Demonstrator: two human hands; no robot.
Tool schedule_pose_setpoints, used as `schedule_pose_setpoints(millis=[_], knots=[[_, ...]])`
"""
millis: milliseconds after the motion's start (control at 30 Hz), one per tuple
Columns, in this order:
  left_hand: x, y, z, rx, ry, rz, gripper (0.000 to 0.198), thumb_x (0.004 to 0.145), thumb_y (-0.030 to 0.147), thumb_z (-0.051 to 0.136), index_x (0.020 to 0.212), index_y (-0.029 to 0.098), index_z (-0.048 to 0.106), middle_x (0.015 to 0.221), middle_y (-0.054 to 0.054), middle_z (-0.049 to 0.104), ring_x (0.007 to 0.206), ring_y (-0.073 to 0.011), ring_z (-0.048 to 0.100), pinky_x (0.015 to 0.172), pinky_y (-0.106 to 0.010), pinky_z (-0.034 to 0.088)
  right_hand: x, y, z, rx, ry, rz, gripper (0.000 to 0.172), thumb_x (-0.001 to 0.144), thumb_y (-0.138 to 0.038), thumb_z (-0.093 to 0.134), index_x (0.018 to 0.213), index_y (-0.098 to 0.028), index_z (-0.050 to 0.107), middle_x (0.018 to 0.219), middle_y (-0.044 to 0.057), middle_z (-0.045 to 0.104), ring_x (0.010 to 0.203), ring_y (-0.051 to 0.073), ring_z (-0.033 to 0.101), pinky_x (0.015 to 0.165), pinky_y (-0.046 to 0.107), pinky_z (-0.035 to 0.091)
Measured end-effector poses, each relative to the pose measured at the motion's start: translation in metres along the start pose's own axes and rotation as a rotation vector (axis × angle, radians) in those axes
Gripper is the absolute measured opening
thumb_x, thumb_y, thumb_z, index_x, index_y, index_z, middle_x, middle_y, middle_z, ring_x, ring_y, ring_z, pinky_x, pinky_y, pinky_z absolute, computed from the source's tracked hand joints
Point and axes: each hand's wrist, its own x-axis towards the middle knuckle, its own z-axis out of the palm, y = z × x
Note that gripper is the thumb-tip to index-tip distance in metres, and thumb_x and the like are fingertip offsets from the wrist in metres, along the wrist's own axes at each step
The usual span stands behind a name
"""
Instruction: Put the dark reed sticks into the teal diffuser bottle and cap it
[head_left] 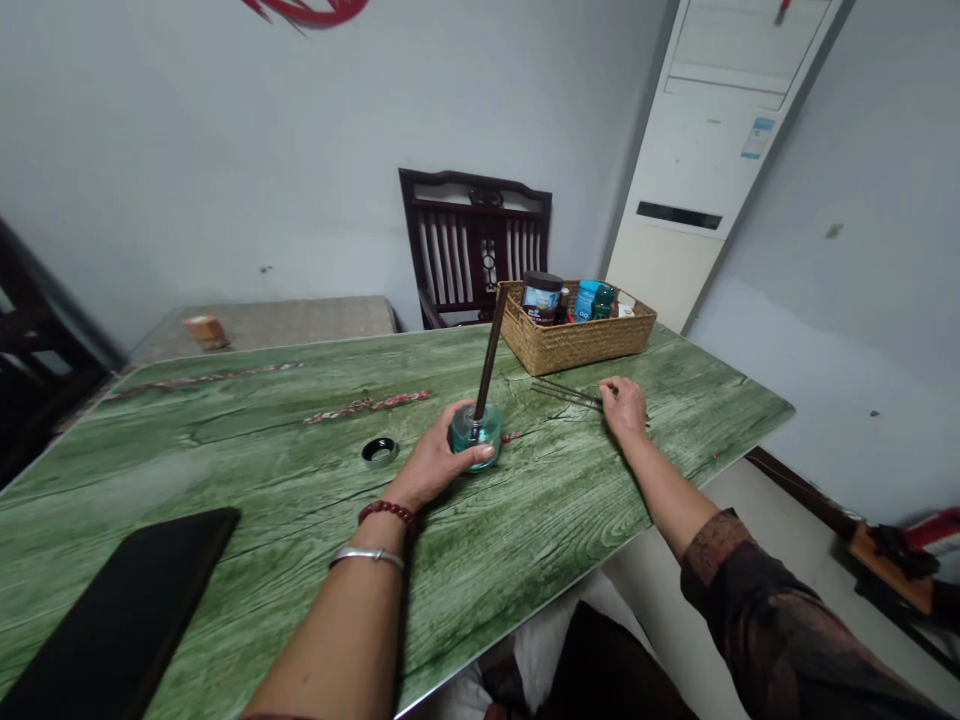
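Observation:
My left hand (439,457) is wrapped round a small teal glass jar (477,440) standing on the green wood-patterned table (525,530). Dark sticks (492,355) rise from the jar's mouth, leaning slightly right. To the right, my right hand (622,403) is low over the table, its fingers pinched on thin dark sticks (566,392) that lie nearly flat and point left. A black ring-shaped cap (379,451) rests on the table left of my left hand.
A woven basket (581,345) with a dark-lidded jar (542,298) and several other containers stands behind my hands. A large black flat object (124,610) lies at the near left. Beyond the table is a dark wooden chair (480,245).

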Motion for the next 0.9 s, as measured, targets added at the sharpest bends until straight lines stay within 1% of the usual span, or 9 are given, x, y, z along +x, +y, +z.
schedule_pose_setpoints(millis=[67,200,267,400,533,633,767,900], knots=[[0.0,0.0,0.0,0.002,-0.003,-0.004,0.077,0.071,0.049,0.076,0.137,0.021,0.048,0.13,-0.012,0.065,0.12,-0.0313,0.061,0.106,-0.048,0.045,-0.005,0.004,0.004,-0.101,-0.101,-0.007,0.026,0.093,-0.023,0.049,0.098,-0.016,0.074,0.101,0.012,0.071,0.099,0.024,0.058,0.093,0.034,0.04],[0.001,-0.001,0.0,0.009,-0.016,-0.017,0.077,0.071,0.049,0.075,0.138,0.021,0.047,0.129,-0.011,0.066,0.121,-0.0319,0.061,0.107,-0.049,0.044,-0.01,-0.01,0.005,-0.262,-0.305,-0.077,0.03,0.097,-0.027,0.048,0.107,-0.02,0.076,0.108,0.012,0.068,0.105,0.025,0.054,0.094,0.033,0.036],[0.001,-0.002,0.0,0.017,-0.008,-0.012,0.076,0.071,0.048,0.075,0.137,0.022,0.047,0.129,-0.011,0.066,0.121,-0.0321,0.061,0.108,-0.05,0.044,-0.012,-0.015,0.005,-0.336,-0.365,-0.088,0.03,0.096,-0.028,0.05,0.11,-0.02,0.075,0.109,0.013,0.067,0.107,0.026,0.053,0.093,0.035,0.035],[0.001,-0.002,-0.001,0.014,-0.011,-0.005,0.077,0.072,0.049,0.075,0.137,0.021,0.047,0.131,-0.012,0.064,0.122,-0.032,0.06,0.108,-0.049,0.044,-0.015,-0.018,0.004,-0.42,-0.423,-0.107,0.027,0.095,-0.029,0.053,0.107,-0.019,0.075,0.109,0.014,0.066,0.107,0.027,0.053,0.093,0.036,0.034],[0.001,-0.001,-0.001,0.013,-0.016,-0.004,0.078,0.072,0.052,0.075,0.138,0.021,0.046,0.132,-0.011,0.064,0.123,-0.0316,0.06,0.107,-0.047,0.045,-0.016,-0.019,0.003,-0.404,-0.421,-0.142,0.026,0.094,-0.034,0.056,0.103,-0.018,0.074,0.108,0.014,0.067,0.105,0.026,0.054,0.092,0.035,0.035],[0.0,0.001,-0.001,0.014,-0.015,-0.015,0.078,0.072,0.052,0.075,0.138,0.02,0.046,0.132,-0.011,0.063,0.123,-0.0312,0.06,0.108,-0.047,0.045,-0.015,-0.019,0.002,-0.386,-0.469,-0.153,0.026,0.093,-0.036,0.06,0.105,-0.018,0.075,0.108,0.013,0.068,0.105,0.026,0.056,0.091,0.034,0.036],[0.0,0.003,-0.001,0.011,-0.01,-0.017,0.077,0.071,0.05,0.076,0.136,0.021,0.047,0.132,-0.011,0.064,0.123,-0.0319,0.06,0.108,-0.049,0.044,-0.012,-0.016,-0.001,-0.373,-0.534,-0.182,0.024,0.092,-0.031,0.061,0.107,-0.019,0.075,0.107,0.012,0.071,0.105,0.025,0.058,0.091,0.032,0.037],[0.0,0.002,-0.001,0.006,-0.011,-0.011,0.077,0.071,0.05,0.076,0.137,0.021,0.047,0.133,-0.012,0.063,0.123,-0.0319,0.059,0.109,-0.049,0.043,-0.013,-0.018,-0.003,-0.41,-0.544,-0.2,0.022,0.094,-0.024,0.054,0.099,-0.018,0.075,0.104,0.013,0.072,0.103,0.025,0.06,0.088,0.032,0.037]])
